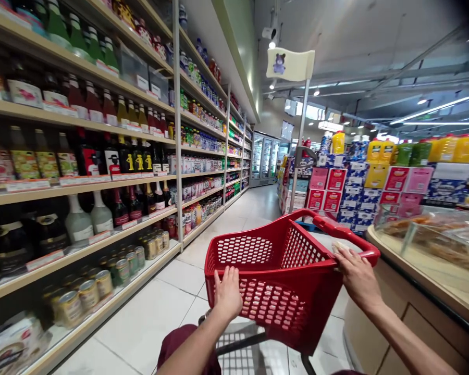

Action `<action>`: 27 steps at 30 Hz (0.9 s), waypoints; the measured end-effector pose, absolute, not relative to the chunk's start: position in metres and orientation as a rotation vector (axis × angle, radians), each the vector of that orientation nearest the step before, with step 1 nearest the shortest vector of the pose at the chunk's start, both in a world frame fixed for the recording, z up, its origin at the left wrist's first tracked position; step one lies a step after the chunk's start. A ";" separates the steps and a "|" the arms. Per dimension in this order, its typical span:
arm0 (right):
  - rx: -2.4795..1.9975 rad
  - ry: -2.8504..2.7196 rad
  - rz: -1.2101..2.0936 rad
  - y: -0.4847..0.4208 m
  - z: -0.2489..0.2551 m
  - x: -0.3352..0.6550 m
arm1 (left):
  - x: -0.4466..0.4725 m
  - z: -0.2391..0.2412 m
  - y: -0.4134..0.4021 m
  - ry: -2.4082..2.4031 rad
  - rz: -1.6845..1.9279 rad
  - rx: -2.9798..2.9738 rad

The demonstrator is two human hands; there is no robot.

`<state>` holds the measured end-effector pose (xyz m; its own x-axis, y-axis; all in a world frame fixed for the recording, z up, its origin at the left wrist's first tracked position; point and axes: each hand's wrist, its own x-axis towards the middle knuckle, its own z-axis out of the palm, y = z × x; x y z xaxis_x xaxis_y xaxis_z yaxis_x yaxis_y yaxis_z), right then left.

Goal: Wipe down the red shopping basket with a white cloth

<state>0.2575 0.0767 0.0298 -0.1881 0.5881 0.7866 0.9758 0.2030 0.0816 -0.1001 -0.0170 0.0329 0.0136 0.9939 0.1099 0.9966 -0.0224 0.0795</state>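
Observation:
A red plastic shopping cart [312, 307] with a perforated basket stands in front of me, its handle [338, 229] at the right. My left hand [229, 294] lies against the near side of the basket, fingers stretched toward the rim and holding nothing. At the basket's corner by the handle, my right hand [357, 276] presses on a crumpled white cloth or tissue [341, 247], partly hidden under the fingers. Through its holes and open top, the basket shows no goods inside. A pole with a bear flag [290, 63] rises just behind the cart.
Shelves [148, 179] of bottles and cans line the left side. To the right stands a curved counter [375, 307] with a clear cover. Stacked drink boxes [354, 195] and juice bottles are beyond it. A tiled aisle [242, 200] runs toward glass-door fridges [263, 156].

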 end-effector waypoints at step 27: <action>-1.200 -2.116 -0.103 0.051 -0.030 0.169 | -0.085 0.020 -0.036 -1.827 -0.277 -2.555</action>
<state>0.1685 0.0507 -0.0301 -0.3326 0.7266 0.6012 0.7815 0.5692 -0.2555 -0.0853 -0.0362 0.0199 0.3133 0.9399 0.1355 0.9378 -0.3287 0.1116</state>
